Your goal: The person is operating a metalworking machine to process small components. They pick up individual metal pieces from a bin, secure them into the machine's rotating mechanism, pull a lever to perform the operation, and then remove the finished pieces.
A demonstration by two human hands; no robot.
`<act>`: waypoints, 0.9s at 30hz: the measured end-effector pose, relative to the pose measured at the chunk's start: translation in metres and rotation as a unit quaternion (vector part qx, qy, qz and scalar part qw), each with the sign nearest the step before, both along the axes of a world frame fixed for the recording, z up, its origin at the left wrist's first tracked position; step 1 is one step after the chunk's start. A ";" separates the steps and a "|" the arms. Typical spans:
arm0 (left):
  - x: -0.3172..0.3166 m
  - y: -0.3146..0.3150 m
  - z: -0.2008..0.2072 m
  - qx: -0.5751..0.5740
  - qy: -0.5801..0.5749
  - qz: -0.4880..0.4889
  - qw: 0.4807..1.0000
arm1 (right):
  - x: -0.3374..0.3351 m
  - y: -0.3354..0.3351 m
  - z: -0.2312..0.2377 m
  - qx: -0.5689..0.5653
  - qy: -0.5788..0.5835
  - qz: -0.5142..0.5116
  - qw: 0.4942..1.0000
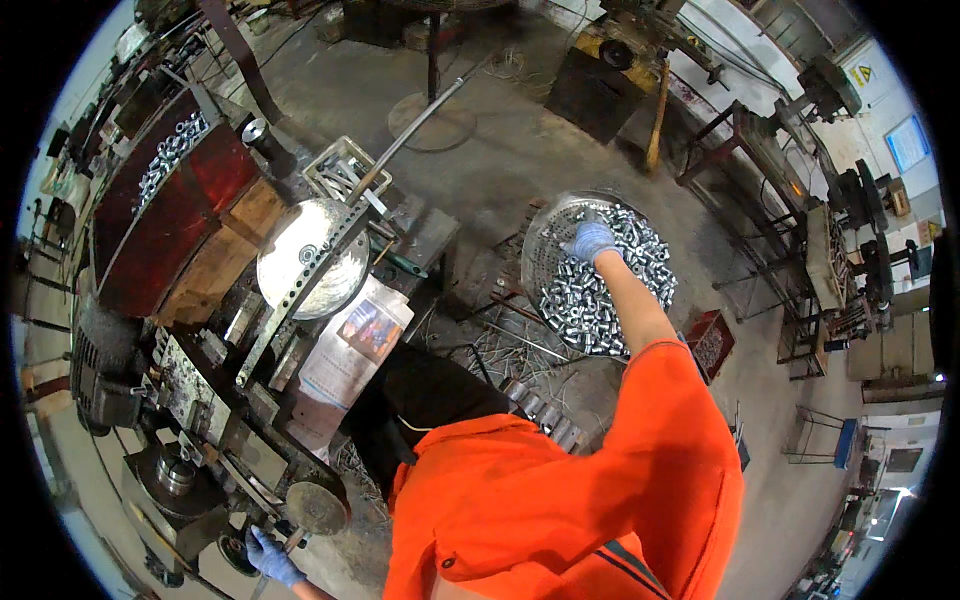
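My right hand, in a light blue glove, reaches into a round perforated metal basin. Its fingers look curled among small shiny metal cylindrical parts that heap up across the basin; what they hold is hidden. Down at the lower left, my left hand, also gloved in blue, closes around a metal rod of the machine. This rod leads up toward a round dark disc.
A shiny round plate sits on the machine under a long perforated bar, beside a newspaper sheet. A red bin holds more metal parts at left. A small red box stands right of the basin.
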State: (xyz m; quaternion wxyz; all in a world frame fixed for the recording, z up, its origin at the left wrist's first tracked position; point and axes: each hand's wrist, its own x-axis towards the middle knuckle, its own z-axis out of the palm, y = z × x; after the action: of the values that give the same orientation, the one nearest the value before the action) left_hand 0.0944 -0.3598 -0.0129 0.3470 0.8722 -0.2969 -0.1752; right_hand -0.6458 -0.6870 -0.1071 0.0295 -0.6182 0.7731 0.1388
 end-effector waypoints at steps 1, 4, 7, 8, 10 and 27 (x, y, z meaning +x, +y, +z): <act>-0.004 0.000 0.007 0.031 0.017 0.006 0.999 | 0.001 -0.010 -0.001 0.012 0.009 0.000 1.000; -0.001 0.002 -0.013 -0.081 -0.007 0.033 0.996 | 0.004 -0.037 0.000 0.137 0.013 -0.038 0.990; 0.002 0.002 -0.014 -0.067 -0.008 0.034 0.997 | -0.008 -0.044 -0.014 0.124 0.052 0.048 0.990; 0.002 0.001 -0.015 -0.066 -0.007 0.033 0.997 | -0.012 -0.044 -0.025 0.120 0.068 0.070 0.988; 0.005 0.001 -0.018 -0.074 -0.004 0.033 0.997 | -0.013 -0.045 -0.040 0.111 0.100 0.114 0.982; -0.025 -0.039 0.070 -0.183 -0.108 -0.077 0.974 | 0.212 0.066 0.093 -0.115 -0.373 0.292 0.873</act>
State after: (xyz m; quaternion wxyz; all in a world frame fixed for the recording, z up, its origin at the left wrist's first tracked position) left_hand 0.0698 -0.3992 0.0574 0.4518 0.7825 -0.4258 -0.0486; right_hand -0.4340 -0.6209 -0.0140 0.2023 -0.8206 0.4997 -0.1895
